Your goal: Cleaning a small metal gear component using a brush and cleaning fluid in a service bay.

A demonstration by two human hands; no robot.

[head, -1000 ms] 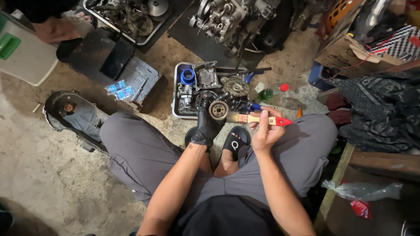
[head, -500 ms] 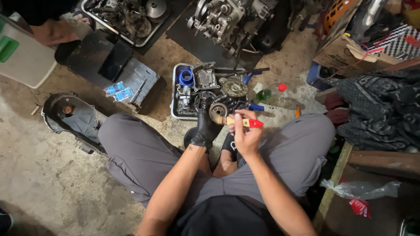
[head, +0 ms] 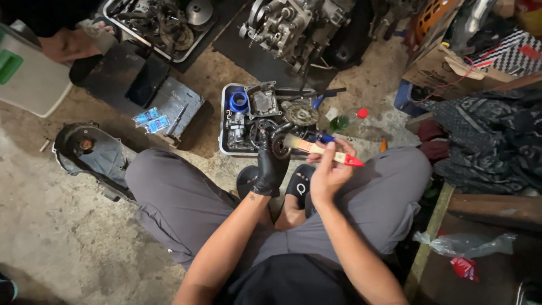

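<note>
My left hand, in a black glove, grips a small round metal part over the near edge of a parts tray. My bare right hand holds a paintbrush with a pale wooden handle and a red tip; its bristles rest against the round part. The tray holds several greasy engine pieces, a blue ring and a toothed wheel. I sit on the concrete floor with my grey-trousered knees spread either side.
An engine block stands behind the tray, a second tray of parts at top left. A dark engine cover lies left of my knee. A clear bottle with a red cap, cardboard boxes and cloth crowd the right. Another person's foot is at top left.
My right hand has brought the brush leftward and closer, from off to the right onto the round part in my left hand. The left hand has stayed at the tray's edge.
</note>
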